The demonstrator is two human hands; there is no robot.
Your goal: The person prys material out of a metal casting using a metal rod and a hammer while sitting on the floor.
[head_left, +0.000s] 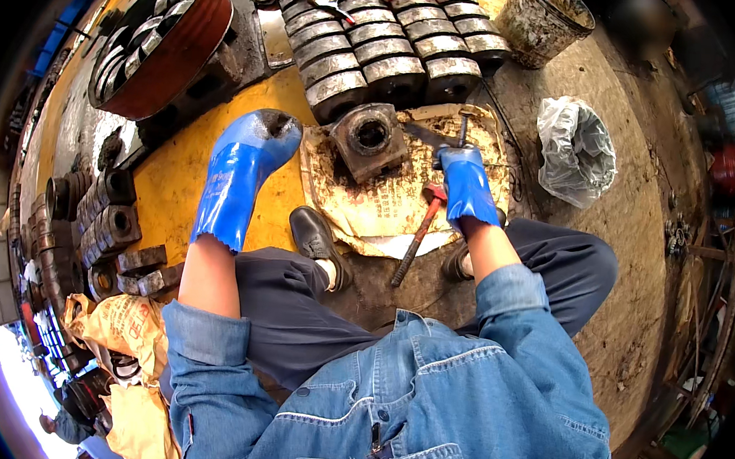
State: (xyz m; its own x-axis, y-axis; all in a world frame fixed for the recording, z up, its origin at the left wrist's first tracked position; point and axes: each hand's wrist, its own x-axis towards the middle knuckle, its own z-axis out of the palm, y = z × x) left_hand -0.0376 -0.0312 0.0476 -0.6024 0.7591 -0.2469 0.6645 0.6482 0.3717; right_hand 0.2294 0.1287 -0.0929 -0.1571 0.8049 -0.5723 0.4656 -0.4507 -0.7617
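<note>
My left hand [259, 139], in a blue rubber glove with a blackened end, is held up left of a block. Its fingers look curled; what they hold, if anything, is hidden. My right hand [465, 172], gloved alike, is closed round a dark metal tool with a thin upright rod [464, 128]. A dark blade-like piece [428, 136] lies beside that fist; whether it belongs to the tool I cannot tell. Between my hands a greasy square metal block [370, 141] with a round hole rests on stained paper sacking [369, 204]. Near my right shoe is a red-headed hammer [420, 233].
Rows of dark, round-topped metal parts [390, 67] stand beyond the block. A rusty drum [180, 62] of metal rings is at far left, a dirty bucket [544, 26] at far right. A clear plastic bag [576, 150] stands right; more blocks [107, 222] and paper sacks [130, 329] lie left.
</note>
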